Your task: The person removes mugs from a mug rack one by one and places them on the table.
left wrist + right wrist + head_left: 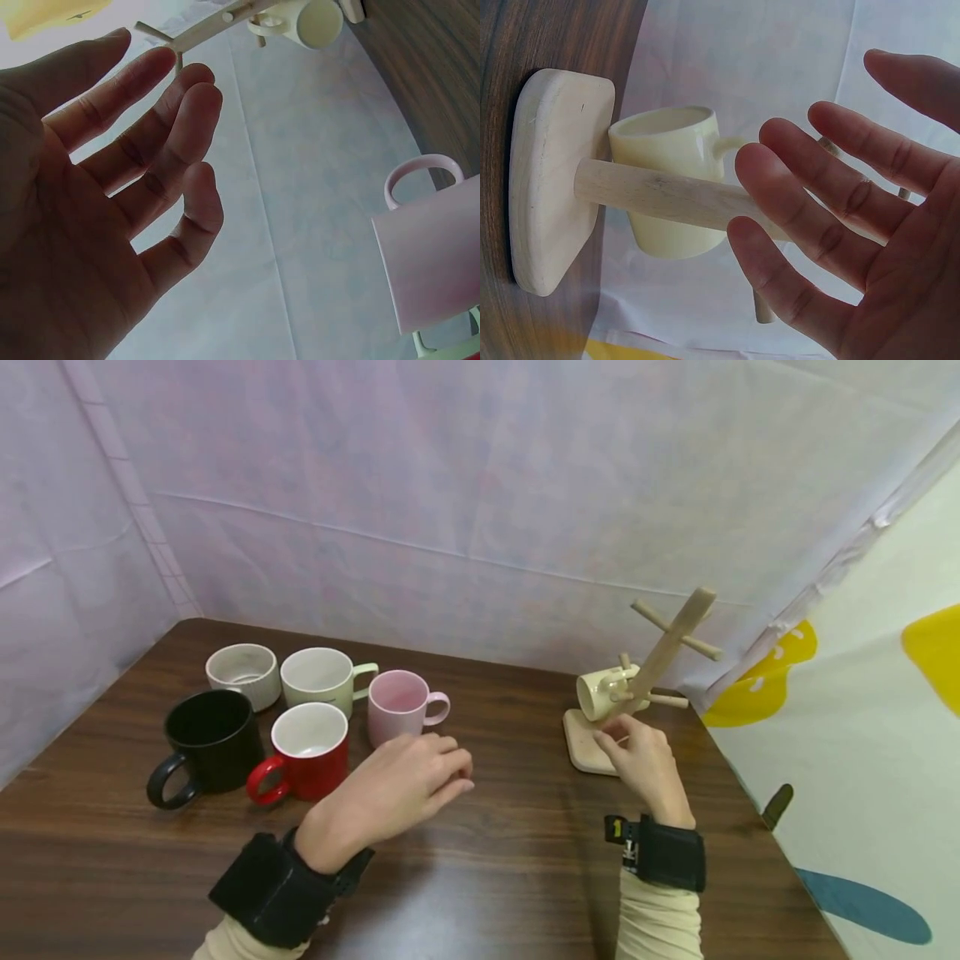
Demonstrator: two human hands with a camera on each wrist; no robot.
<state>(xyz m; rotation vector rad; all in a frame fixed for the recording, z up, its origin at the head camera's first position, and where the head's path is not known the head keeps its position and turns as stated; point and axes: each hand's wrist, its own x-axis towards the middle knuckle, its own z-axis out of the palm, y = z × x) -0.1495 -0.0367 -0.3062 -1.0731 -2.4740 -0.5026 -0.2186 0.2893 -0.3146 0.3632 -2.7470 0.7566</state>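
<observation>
Nearest, the left hand (405, 789) hovers with relaxed fingers, holding nothing, just short of the pink mug (401, 703). Beyond, the right hand (637, 758) is spread open and empty beside the wooden mug tree (660, 664), whose post leans; a cream mug (600, 693) hangs from a low peg just past the fingertips. Glazed ceramic is judged stiff, slippery and breakable: the mugs are best taken by handle or body.

Matt, pale wooden mug stand (660, 677) holds a glossy ceramic cream mug (600, 693) on a polished dark wood table (510, 860).
</observation>
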